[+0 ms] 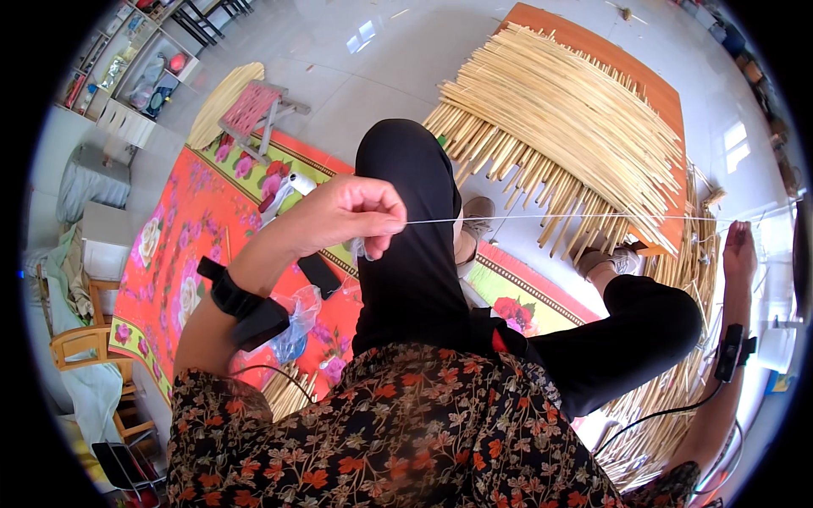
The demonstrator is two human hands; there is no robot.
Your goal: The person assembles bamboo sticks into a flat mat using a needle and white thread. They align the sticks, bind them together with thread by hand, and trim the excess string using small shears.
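My left hand (347, 216) is closed, pinching one end of a thin white string (550, 218) in front of my left knee. The string runs taut to the right across a fan of pale reed stalks (559, 118) to my right hand (738, 254), which holds its other end beside the stalks' edge at the far right. The stalks lie bundled over an orange wooden board (652, 85). My legs in black trousers (415, 245) stretch out below the string. Both wrists carry black bands.
A red flowered mat (186, 245) covers the floor on the left, with a small stool (254, 110), a white spool (296, 182), a dark phone (320, 275) and a clear plastic bag (296, 317). More stalks (677, 406) lie at the right. Wooden chairs (80, 339) stand far left.
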